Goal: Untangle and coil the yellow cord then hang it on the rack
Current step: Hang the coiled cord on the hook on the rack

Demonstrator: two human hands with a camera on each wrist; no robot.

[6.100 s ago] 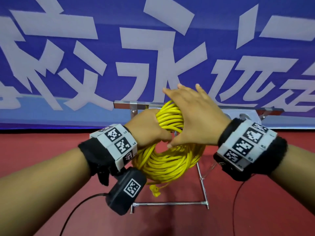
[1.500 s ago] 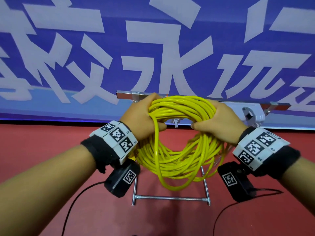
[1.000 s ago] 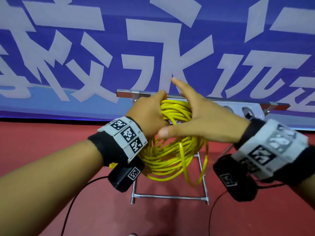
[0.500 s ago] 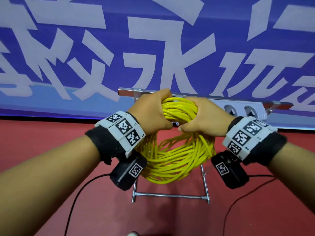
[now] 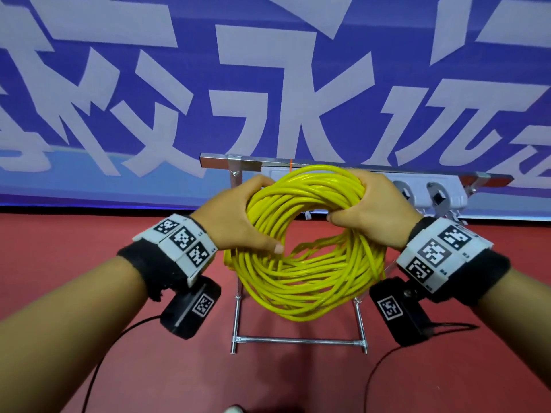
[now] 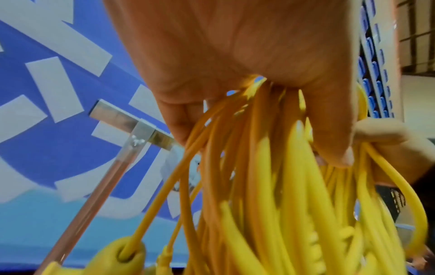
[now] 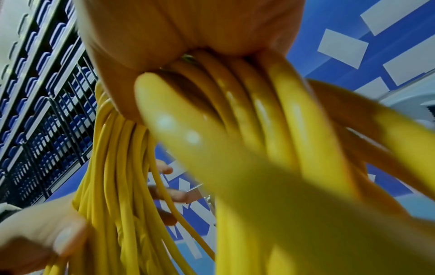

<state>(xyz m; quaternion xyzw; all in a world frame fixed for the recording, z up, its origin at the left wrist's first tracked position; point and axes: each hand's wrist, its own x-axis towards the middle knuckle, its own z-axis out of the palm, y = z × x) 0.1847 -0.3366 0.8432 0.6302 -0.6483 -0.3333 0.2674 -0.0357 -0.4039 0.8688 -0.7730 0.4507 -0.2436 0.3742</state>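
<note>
Item: thick coil of glossy yellow plastic-sheathed cord (image 5: 304, 248), many loops, held upright in the air between your two hands, in front of the metal rack and not resting on it.

Your left hand (image 5: 235, 222) grips the coil's left side, fingers (image 6: 179, 122) wrapped over the bundle from behind and thumb pressed across the near strands. Your right hand (image 5: 372, 210) grips the upper right of the coil, fingers curled over the top, thumb beneath. In the left wrist view a yellow moulded plug (image 6: 122, 254) hangs at the bottom of the strands.

Item: silver metal tube rack (image 5: 298, 341), standing on the red floor (image 5: 89, 239) just beyond the coil; its flat top bar (image 5: 226, 160) runs left to right behind your hands.

Item: blue banner with large white characters (image 5: 268, 84), far side, behind the rack.
</note>
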